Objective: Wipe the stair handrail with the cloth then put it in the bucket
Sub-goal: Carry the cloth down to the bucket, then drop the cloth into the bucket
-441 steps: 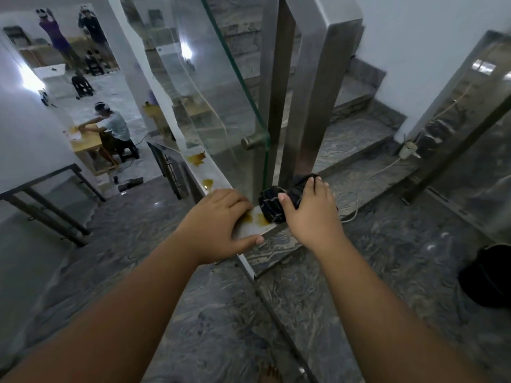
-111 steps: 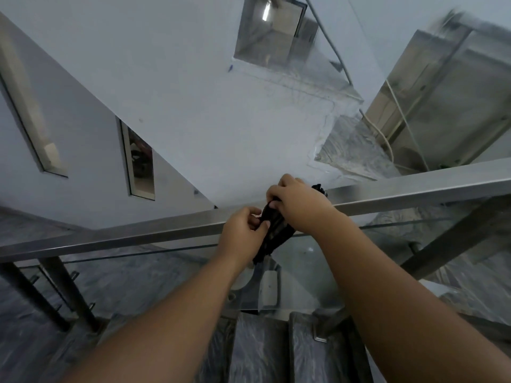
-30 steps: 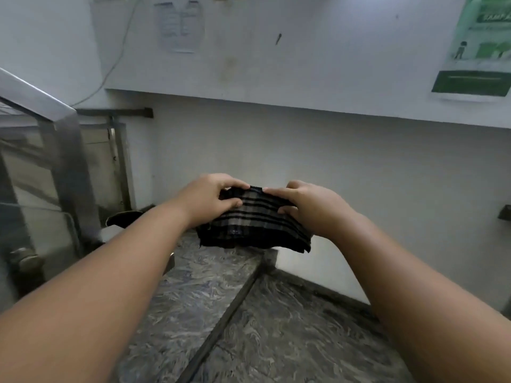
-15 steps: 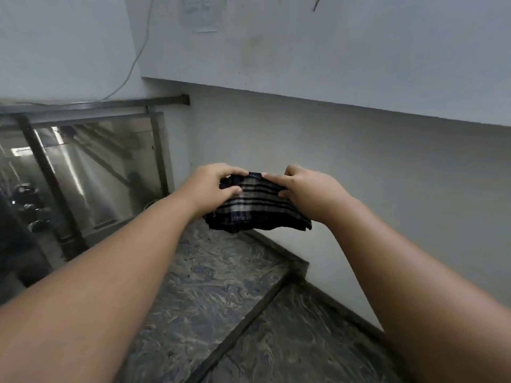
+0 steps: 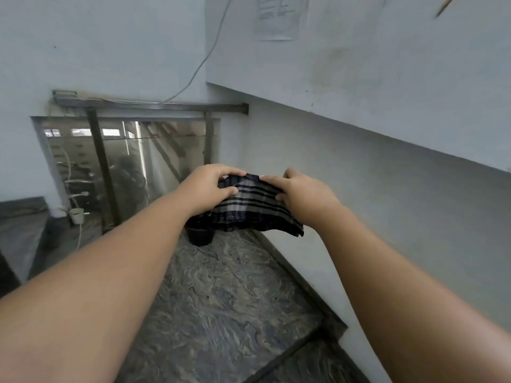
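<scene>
Both hands hold a dark striped cloth (image 5: 249, 208) stretched flat in the air in front of me. My left hand (image 5: 210, 189) grips its left edge, and my right hand (image 5: 300, 196) grips its right edge. Under the cloth's left part, a dark bucket (image 5: 199, 237) stands on the marble landing; only its lower part shows, the rest is hidden by the cloth and my left forearm. A steel rail (image 5: 154, 107) runs along the top of a glass panel (image 5: 154, 161) at the far end of the landing.
A grey wall (image 5: 387, 189) runs close on the right, with a dark skirting along the marble floor (image 5: 221, 299). A cable hangs down the far wall. A white plug and cord (image 5: 77, 215) lie at the left by the glass. A step edge crosses the floor at bottom right.
My view has swung left and down along the landing, so the glass panel now sits in the middle and the bucket appears under the cloth. Both hands still hold the cloth.
</scene>
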